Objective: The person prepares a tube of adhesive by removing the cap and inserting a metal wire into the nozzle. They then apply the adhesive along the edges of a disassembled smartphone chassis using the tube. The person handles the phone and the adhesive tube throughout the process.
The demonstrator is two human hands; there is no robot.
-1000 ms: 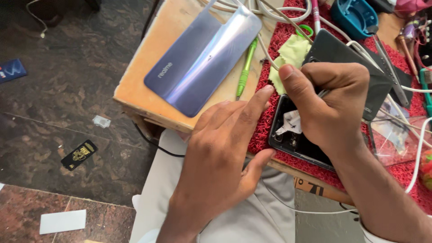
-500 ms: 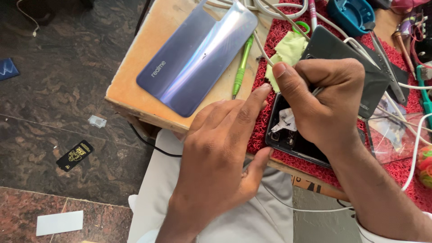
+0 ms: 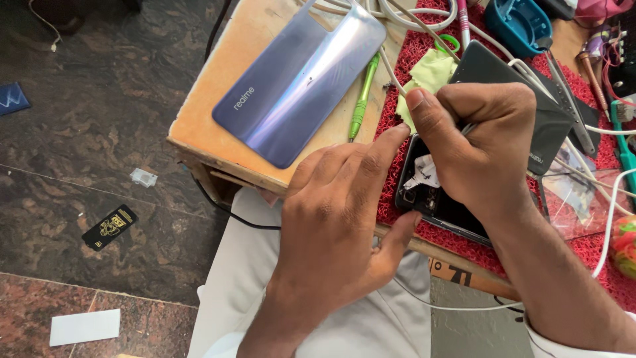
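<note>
Opened-up black phone (image 3: 434,202) sits on the red mat (image 3: 424,59) at the near edge of the wooden table (image 3: 228,66). Left hand (image 3: 338,219) pinches its left edge between forefinger and thumb, while the right hand (image 3: 483,149) is closed tight around a thin metal tool (image 3: 468,128) over it. The shiny blue back cover (image 3: 298,79) lies off to the left, next to a green screwdriver (image 3: 363,99).

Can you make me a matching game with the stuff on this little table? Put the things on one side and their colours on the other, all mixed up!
Things:
1. phone back cover
2. screwdriver
3. mat under the opened phone
4. small tray at the far edge

Colours:
A. red
B. teal blue
C. shiny silver-blue
D. bright green

Pairs: 1-C, 2-D, 3-A, 4-B
</note>
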